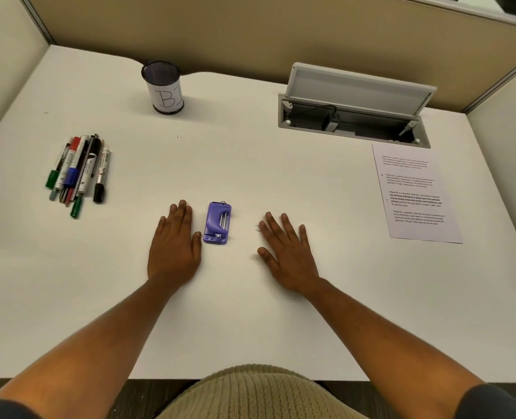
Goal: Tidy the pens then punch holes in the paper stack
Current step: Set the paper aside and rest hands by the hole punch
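A bundle of several pens and markers point(78, 172) lies loose on the white desk point(250, 164) at the left. At the back stands a dark mesh pen cup point(163, 87) with a white label, nothing sticking out of it. A purple hole punch point(217, 222) sits at the desk's middle, between my hands. The printed paper stack point(414, 193) lies flat at the right. My left hand point(173, 246) rests palm down just left of the punch, fingers together, holding nothing. My right hand point(287, 252) lies flat to the punch's right, fingers spread, holding nothing.
An open grey cable hatch point(353, 113) with its lid raised is set into the desk at the back right, just beyond the paper. Beige partition walls point(250, 31) close off the back and both sides. A small white scrap point(257, 227) lies by my right fingertips.
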A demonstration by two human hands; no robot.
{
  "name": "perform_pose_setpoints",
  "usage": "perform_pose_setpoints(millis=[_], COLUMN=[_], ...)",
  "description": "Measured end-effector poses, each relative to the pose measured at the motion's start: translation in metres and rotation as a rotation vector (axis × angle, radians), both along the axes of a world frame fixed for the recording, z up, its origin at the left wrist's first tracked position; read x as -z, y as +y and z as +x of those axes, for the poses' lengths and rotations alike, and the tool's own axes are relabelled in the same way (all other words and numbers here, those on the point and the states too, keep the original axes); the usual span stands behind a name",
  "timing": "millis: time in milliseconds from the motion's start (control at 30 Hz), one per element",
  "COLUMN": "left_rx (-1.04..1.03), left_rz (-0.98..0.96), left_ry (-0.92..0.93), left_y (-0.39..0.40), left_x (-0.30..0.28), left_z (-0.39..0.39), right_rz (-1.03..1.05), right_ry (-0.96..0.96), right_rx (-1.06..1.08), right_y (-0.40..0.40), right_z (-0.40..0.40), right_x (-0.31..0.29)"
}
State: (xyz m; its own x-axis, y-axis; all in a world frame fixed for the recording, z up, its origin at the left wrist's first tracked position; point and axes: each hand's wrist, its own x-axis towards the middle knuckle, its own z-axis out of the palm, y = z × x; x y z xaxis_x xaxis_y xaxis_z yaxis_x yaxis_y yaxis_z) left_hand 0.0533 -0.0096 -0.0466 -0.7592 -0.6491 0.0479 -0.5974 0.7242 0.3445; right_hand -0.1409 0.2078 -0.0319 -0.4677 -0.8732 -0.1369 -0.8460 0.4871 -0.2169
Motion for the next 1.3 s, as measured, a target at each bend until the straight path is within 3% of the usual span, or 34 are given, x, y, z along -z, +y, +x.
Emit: perform_pose_setpoints(millis=[233,433,633,1300], left_rx=[-0.002,-0.008,-0.007,-0.019], left_rz=[0.002,0.013,0.012,0.024], left_ry=[0.003,0.004,0.01,-0.002], left_y=[0.001,0.0,0.001,0.002], left_x=[-0.002,-0.001,-0.001,-0.007], left_z=[0.0,0.0,-0.001,-0.001], right_rz=[-0.057,-0.436,-0.294,-0.342], right_ry=[-0.014,-0.141,-0.35,-0.277], right_rx=[-0.004,0.264,0.205,0.139], right_y=[-0.002,-0.017,-0.045,-0.052], right_z=[-0.002,-0.009,-0.019,-0.024], right_x=[-0.008,-0.023,-0.032,-0.03])
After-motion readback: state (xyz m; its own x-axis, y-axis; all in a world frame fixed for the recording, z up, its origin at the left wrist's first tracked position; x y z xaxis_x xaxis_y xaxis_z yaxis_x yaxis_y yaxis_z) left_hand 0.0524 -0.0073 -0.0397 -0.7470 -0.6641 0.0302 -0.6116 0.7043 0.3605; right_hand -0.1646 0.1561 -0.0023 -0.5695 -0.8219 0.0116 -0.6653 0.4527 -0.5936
